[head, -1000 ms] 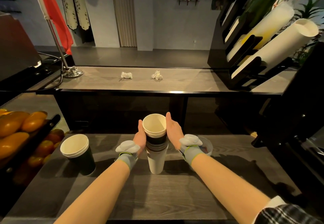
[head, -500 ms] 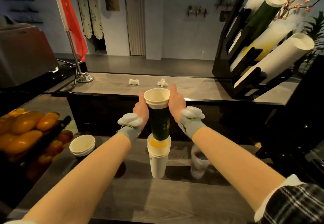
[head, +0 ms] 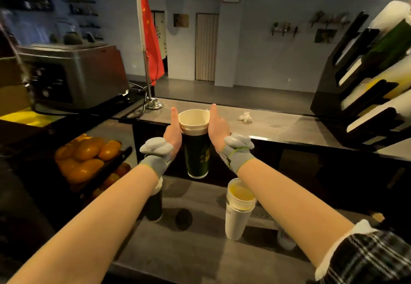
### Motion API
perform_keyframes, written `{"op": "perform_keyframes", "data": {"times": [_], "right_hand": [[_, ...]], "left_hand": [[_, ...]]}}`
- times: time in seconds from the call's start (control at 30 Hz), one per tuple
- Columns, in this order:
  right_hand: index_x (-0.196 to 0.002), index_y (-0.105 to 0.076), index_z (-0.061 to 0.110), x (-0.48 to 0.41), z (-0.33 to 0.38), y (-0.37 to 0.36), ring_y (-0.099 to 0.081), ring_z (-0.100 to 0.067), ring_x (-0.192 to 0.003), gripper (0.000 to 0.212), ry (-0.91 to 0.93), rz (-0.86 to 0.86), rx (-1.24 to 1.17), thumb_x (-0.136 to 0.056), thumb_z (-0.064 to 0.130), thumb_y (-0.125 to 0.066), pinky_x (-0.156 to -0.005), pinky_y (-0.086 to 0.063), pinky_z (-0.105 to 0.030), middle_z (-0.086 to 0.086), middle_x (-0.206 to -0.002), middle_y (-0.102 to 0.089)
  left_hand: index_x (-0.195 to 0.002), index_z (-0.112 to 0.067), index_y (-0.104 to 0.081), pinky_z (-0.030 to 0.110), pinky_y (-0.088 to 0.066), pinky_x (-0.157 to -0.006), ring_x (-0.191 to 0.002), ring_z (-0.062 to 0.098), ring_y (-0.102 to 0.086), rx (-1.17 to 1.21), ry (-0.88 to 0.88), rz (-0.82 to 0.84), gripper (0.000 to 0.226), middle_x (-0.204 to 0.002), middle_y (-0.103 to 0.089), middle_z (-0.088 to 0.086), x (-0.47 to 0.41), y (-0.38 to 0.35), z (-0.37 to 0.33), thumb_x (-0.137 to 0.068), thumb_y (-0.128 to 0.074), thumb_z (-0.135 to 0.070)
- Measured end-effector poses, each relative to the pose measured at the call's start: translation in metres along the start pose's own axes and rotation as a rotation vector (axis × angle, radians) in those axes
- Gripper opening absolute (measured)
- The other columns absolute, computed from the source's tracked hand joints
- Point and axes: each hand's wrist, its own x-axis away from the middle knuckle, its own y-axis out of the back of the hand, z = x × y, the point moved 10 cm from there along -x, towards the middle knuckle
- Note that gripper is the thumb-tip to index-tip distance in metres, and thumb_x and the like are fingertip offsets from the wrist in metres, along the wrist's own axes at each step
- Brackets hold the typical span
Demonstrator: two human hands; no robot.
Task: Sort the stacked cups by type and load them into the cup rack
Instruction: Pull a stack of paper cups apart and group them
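A dark green cup stack [head: 196, 152] with a cream rim hangs in the air, pressed between my left hand [head: 173, 132] and my right hand [head: 216, 128], fingers flat along its sides. Below on the grey counter stands a white cup stack [head: 236, 214] with a yellow inside, under my right forearm. Another dark green cup stack [head: 154, 203] stands partly hidden behind my left forearm. The black cup rack [head: 355, 97] at the far right holds slanted rows of white, green and yellow cups.
A tray of oranges [head: 89, 157] sits at the left. A flag on a pole [head: 146, 61] and a metal machine [head: 73, 74] stand behind it. Crumpled paper [head: 245, 117] lies on the raised counter. A small printed cup [head: 285, 238] peeks out beneath my right arm.
Both hands lifted the dark green cups clear of the white stack and carried them up and leftward. The view swung left, so the rack now sits at the right edge.
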Motion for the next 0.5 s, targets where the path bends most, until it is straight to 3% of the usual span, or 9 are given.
{"op": "perform_keyframes", "data": {"times": [0.23, 0.3, 0.43, 0.5], "right_hand": [[-0.133, -0.048, 0.005, -0.004, 0.009, -0.096, -0.043, -0.033, -0.129, 0.065, -0.031, 0.059, -0.047, -0.097, 0.051, -0.020, -0.108, -0.028, -0.038, -0.015, -0.140, -0.048], [-0.135, -0.047, 0.006, -0.007, 0.008, -0.122, -0.042, -0.033, -0.130, 0.066, -0.051, 0.063, -0.045, -0.097, 0.052, -0.020, -0.109, -0.028, -0.038, -0.015, -0.142, -0.047], [-0.135, -0.048, 0.007, -0.013, -0.007, -0.153, -0.044, -0.032, -0.129, 0.065, -0.090, 0.047, -0.043, -0.097, 0.052, -0.020, -0.109, -0.029, -0.039, -0.014, -0.140, -0.049], [-0.133, -0.050, 0.008, -0.015, -0.020, -0.161, -0.046, -0.032, -0.127, 0.063, -0.099, 0.039, -0.022, -0.097, 0.051, -0.021, -0.107, -0.031, -0.038, -0.013, -0.138, -0.050]], "left_hand": [[-0.136, -0.011, -0.048, 0.050, -0.032, -0.112, -0.128, 0.036, -0.047, -0.066, 0.022, -0.030, 0.131, -0.139, -0.052, 0.015, -0.035, 0.083, 0.003, -0.038, -0.022, -0.094], [-0.137, -0.016, -0.047, 0.049, -0.029, -0.114, -0.130, 0.032, -0.045, -0.052, 0.052, -0.033, 0.126, -0.141, -0.051, 0.010, -0.038, 0.104, 0.003, -0.042, -0.022, -0.095], [-0.143, -0.018, -0.038, 0.051, -0.025, -0.116, -0.136, 0.032, -0.037, -0.097, 0.088, 0.019, 0.092, -0.147, -0.043, 0.007, -0.040, 0.120, 0.010, -0.078, -0.014, -0.079], [-0.145, -0.019, -0.034, 0.050, -0.024, -0.116, -0.138, 0.031, -0.034, -0.103, 0.125, 0.031, 0.103, -0.150, -0.039, 0.005, -0.046, 0.124, 0.027, -0.069, -0.015, -0.086]]}}
